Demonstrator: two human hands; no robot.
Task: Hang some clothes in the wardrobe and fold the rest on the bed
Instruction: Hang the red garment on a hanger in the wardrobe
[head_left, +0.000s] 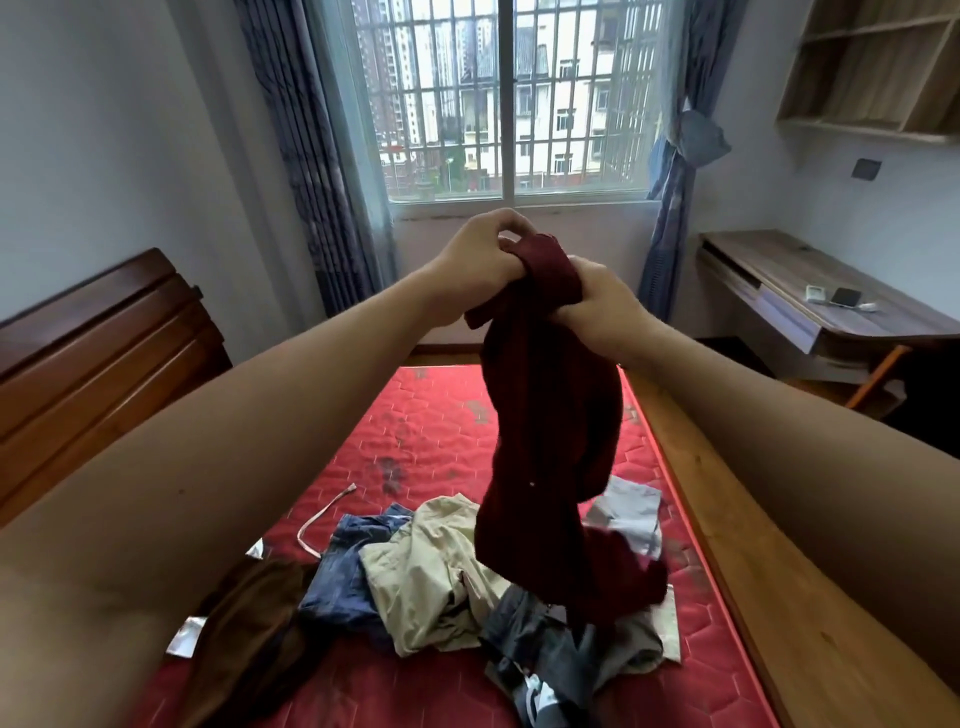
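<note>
From the head view, a dark red knitted garment hangs bunched in a long column in front of the person. Its long axis runs close to vertical, with the top end gathered at the hands and the lower end pointing down toward the bed. The bottom part is blurred, and whether it touches the heap of clothes under it cannot be told. The left hand has its fingers curled in and pinches the top edge of the red cloth. The right hand, just beside it and slightly lower, is closed in a fist round the bunched cloth beneath that edge. Both bare forearms reach forward over the red quilted mattress of the bed. On the near part of the mattress lies a loose pile: a crumpled cream garment in the middle, a blue denim piece touching its left side, a brown garment further left, a grey denim piece at the front, and a pale grey garment behind the hanging red cloth. A thin pale strap lies just beyond the blue denim. A dark wooden headboard stands at the left. A barred window faces the bed, and a wooden table at the right carries a dark phone.
</note>
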